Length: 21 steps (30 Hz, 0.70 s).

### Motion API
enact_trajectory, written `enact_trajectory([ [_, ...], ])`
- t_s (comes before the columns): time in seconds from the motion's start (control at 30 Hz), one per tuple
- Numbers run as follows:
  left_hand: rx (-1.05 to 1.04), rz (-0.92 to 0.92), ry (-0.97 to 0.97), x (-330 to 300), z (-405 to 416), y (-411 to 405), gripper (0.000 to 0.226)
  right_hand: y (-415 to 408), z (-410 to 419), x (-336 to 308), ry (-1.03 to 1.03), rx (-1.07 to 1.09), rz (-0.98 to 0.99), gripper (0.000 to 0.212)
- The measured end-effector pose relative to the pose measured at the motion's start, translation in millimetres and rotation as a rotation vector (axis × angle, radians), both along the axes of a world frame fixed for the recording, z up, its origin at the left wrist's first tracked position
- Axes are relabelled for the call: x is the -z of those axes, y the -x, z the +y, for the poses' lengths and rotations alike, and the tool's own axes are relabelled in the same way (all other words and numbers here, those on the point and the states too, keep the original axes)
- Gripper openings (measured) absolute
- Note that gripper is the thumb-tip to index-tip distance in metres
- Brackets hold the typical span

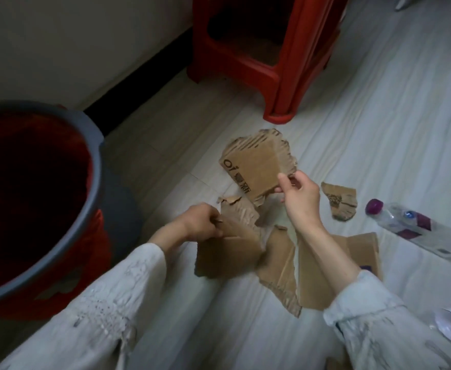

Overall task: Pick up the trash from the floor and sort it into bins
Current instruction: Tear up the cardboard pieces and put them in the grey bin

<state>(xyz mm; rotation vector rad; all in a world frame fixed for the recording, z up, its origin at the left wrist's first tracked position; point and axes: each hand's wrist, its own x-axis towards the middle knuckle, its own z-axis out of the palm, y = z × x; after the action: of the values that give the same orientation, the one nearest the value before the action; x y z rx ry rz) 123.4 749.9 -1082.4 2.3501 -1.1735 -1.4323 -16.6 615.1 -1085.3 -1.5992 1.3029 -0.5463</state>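
Nearest: my left hand (203, 222) grips a cardboard sheet (229, 249), and the red bin (40, 166) stands just to its left. Beyond: my right hand (299, 198) pinches a printed cardboard scrap (256, 164) held upright; more cardboard (339, 201) and a bottle (416, 228) lie on the floor (379, 129) to its right.

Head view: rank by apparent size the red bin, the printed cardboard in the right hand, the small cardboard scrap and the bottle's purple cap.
1. red bin, though nearness inflates it
2. printed cardboard
3. small cardboard scrap
4. purple cap
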Motion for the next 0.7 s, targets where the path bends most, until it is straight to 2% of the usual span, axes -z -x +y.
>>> enact_trajectory([
  [0.1,-0.197,-0.045,0.208,-37,-2,-15,0.021,-11,-3,-38,0.229,0.101,-0.086,0.020],
  [0.23,-0.376,-0.129,0.512,-88,-5,-25,0.017,-29,2,-88,0.486,0.130,-0.077,0.018],
  [0.3,-0.401,-0.203,0.651,-113,-6,-27,0.020,-37,6,-105,0.492,0.097,-0.100,0.017],
  [0.4,-0.434,-0.412,0.856,-149,3,-39,0.017,-51,14,-134,0.435,0.002,-0.278,0.015],
  [0.5,-0.415,-0.562,1.000,-173,21,-62,0.012,-70,22,-163,0.476,-0.112,-0.375,0.013],
  [0.63,-0.422,-0.537,1.110,-197,58,-102,0.011,-107,41,-190,0.526,-0.284,-0.412,0.019],
  [0.7,-0.447,-0.449,1.128,-203,76,-117,0.015,-125,51,-200,0.501,-0.380,-0.437,0.021],
])
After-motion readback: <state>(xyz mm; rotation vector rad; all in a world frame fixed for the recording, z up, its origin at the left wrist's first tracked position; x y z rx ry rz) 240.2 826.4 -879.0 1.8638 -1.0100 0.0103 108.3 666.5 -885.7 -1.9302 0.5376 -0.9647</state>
